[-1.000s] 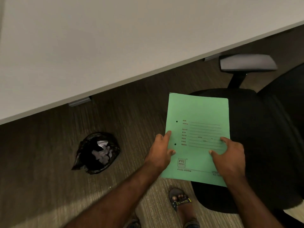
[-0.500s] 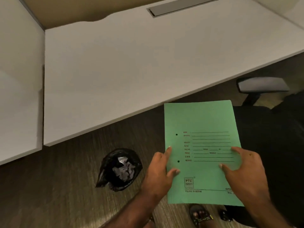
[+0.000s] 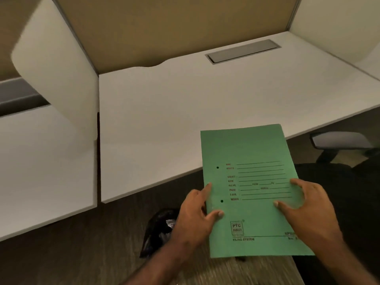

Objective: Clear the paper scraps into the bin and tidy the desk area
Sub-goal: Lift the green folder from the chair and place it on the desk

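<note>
A green file folder (image 3: 249,149) with printed lines is held flat in front of me, its far edge over the front edge of the white desk (image 3: 164,112). My left hand (image 3: 194,214) grips the folder's left edge, thumb on top. My right hand (image 3: 308,208) holds its right side, fingers spread on the cover. A black bin bag (image 3: 158,231) with crumpled paper scraps inside sits on the floor under the desk edge, partly hidden behind my left forearm.
A black office chair (image 3: 349,182) with a grey armrest (image 3: 341,139) stands at right. A white side panel (image 3: 59,64) divides this desk from a neighbouring desk (image 3: 41,161). A grey cable hatch (image 3: 243,51) lies at the desk's back. The floor is dark wood-look.
My view has tilted up, so the desk top and back partition have come into sight. The folder has moved forward and up, its far edge now over the desk; both hands keep their hold.
</note>
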`<state>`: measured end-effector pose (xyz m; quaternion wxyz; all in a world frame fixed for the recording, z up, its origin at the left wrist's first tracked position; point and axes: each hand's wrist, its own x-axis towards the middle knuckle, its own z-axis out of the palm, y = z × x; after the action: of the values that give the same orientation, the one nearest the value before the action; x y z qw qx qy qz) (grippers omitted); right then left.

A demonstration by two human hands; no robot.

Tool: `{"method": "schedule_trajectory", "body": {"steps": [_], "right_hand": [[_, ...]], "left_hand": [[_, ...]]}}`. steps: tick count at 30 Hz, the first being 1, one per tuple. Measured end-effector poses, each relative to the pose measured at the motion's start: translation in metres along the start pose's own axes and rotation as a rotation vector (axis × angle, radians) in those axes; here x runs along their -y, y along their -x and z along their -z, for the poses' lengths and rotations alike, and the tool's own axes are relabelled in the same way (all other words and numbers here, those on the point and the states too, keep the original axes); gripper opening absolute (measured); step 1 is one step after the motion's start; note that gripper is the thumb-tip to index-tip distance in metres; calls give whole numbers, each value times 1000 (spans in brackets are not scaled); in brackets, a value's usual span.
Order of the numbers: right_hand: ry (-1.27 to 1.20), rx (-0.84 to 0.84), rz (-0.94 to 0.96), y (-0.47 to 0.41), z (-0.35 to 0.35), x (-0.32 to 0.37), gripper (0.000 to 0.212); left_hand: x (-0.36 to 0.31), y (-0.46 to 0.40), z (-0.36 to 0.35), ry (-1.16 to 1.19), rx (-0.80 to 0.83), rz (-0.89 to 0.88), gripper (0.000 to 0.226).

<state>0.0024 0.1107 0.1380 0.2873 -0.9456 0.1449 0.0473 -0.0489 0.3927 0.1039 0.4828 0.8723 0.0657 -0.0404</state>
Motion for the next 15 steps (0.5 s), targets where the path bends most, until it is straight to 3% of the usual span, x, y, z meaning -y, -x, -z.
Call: {"method": "schedule_trajectory", "body": {"steps": [15], "right_hand": [[-109, -68, 256, -65, 25, 137, 73]], "left_hand": [[-39, -83, 105, 82, -267, 3, 61]]}}
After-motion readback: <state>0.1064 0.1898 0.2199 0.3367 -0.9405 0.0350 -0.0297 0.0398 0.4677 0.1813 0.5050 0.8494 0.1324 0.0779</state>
